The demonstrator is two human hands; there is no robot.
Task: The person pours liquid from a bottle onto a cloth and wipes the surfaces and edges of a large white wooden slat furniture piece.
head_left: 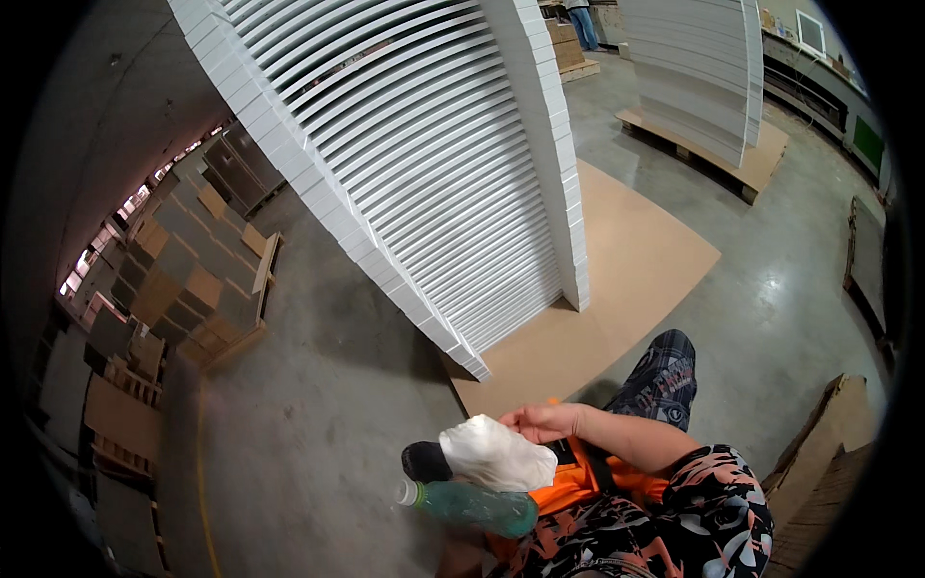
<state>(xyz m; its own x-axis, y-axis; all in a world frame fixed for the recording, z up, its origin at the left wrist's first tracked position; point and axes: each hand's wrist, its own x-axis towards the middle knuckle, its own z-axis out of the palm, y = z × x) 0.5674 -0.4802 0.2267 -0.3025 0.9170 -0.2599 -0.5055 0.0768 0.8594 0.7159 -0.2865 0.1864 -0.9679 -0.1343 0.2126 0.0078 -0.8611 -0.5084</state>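
Note:
My right hand (541, 422) reaches in from the right, its fingers bent and closed at the upper edge of a bunched white cloth (496, 458), which may be a glove. Just below the cloth a green see-through bottle (477, 508) with a pale cap lies tilted across my front. A small patch of skin shows under the bottle, but the fingers of my left hand are hidden. Beside the cloth, on its left, is a dark rounded thing (424, 462) that I cannot make out. Orange fabric (568, 485) covers my lap.
A tall stack of white slatted panels (434, 183) stands ahead on a brown board (641, 241). Another white stack (689, 72) rests on a pallet at the back right. Stacked brown boards (198, 279) stand at left. A person (582, 24) is far off.

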